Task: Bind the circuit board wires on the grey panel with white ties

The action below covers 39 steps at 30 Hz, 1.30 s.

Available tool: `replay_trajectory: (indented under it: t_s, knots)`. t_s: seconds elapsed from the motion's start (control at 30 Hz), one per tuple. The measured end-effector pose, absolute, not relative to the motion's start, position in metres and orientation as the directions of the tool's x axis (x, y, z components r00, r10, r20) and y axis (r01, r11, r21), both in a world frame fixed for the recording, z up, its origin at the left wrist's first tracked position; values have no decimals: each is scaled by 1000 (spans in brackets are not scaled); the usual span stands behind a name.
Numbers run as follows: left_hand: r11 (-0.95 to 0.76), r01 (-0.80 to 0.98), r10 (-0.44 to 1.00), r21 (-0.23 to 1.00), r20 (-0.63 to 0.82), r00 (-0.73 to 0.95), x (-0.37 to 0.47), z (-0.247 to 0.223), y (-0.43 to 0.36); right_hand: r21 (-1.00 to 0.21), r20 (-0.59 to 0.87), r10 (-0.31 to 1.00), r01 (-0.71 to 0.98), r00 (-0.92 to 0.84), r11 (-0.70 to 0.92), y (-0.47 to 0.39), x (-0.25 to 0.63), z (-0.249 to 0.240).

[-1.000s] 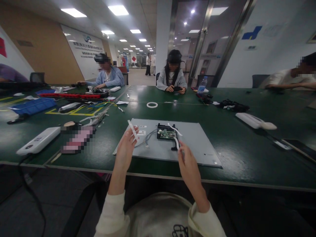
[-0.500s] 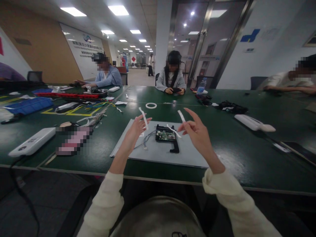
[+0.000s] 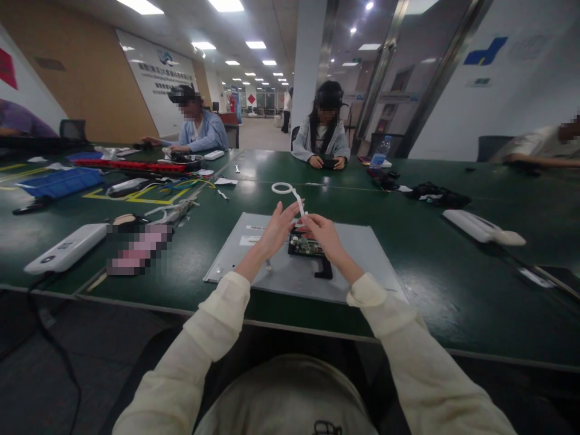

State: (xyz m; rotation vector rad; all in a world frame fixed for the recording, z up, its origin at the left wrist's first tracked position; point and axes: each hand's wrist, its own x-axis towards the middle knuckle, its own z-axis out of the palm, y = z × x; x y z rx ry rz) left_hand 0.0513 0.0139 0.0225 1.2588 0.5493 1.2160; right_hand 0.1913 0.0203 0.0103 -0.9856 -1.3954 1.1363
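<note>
Above a grey panel point(image 3: 367, 266), my two hands have come together. My right hand point(image 3: 324, 235) pinches the lower end of a narrow white strip point(image 3: 297, 199), which looks like tape. Beside it, my left hand point(image 3: 277, 234) has its fingers stretched out and thumb raised, fingertips against the strip; whether the strip sticks to them I cannot tell. Just below the hands lies a green circuit board point(image 3: 306, 246) in a black frame point(image 3: 324, 270), partly covered by my right fingers. Beyond the fingertips a white ring point(image 3: 273, 188), like a tape roll, lies on the table.
A white power bank point(image 3: 67, 248) and a pinkish blurred object point(image 3: 140, 251) are on the left, a blue tray point(image 3: 63, 182) behind them. To the right lie a white device point(image 3: 473, 225) and dark cables point(image 3: 437, 194). Several people sit around the green table point(image 3: 435, 272).
My hands have moved inward from wide apart to nearly touching over the board. Earlier each had a white strip at its fingers; now one long strip shows between them. The view has shifted slightly.
</note>
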Motion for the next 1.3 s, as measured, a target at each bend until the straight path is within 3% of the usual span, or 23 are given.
replay_trajectory:
  t_s: [0.13,0.23,0.33,0.4,0.5,0.6,0.7,0.83,1.03,1.3]
  knots:
    - [-307,-137,905,942,333,263,50,15,11,-969,242,967,23,-82,244,19,192,10]
    - [-469,122,879,875,448,164,50,10,13,-959,277,957,33,-85,281,20,194,10]
    - [-550,219,832,806,552,55,47,8,17,-951,302,948,37,-103,307,20,196,8]
    - [-513,157,845,844,528,-82,41,7,22,-947,310,942,51,-126,318,19,197,5]
    - [-345,-30,910,938,327,-255,27,7,31,-940,313,938,91,-151,329,20,198,1]
    - [-164,-146,966,976,129,-225,20,4,36,-936,310,937,120,-159,330,20,198,-1]
    - [-49,-193,997,980,36,-71,23,2,35,-913,329,921,179,-209,367,18,198,-1]
    - [-59,-241,991,969,87,107,28,2,28,-842,371,880,291,-296,453,11,197,2]
    - [-141,-173,990,975,136,-39,25,3,26,-782,368,855,375,-366,498,7,195,1]
    - [-141,-183,990,973,138,-29,23,4,25,-767,389,864,407,-321,497,6,195,1]
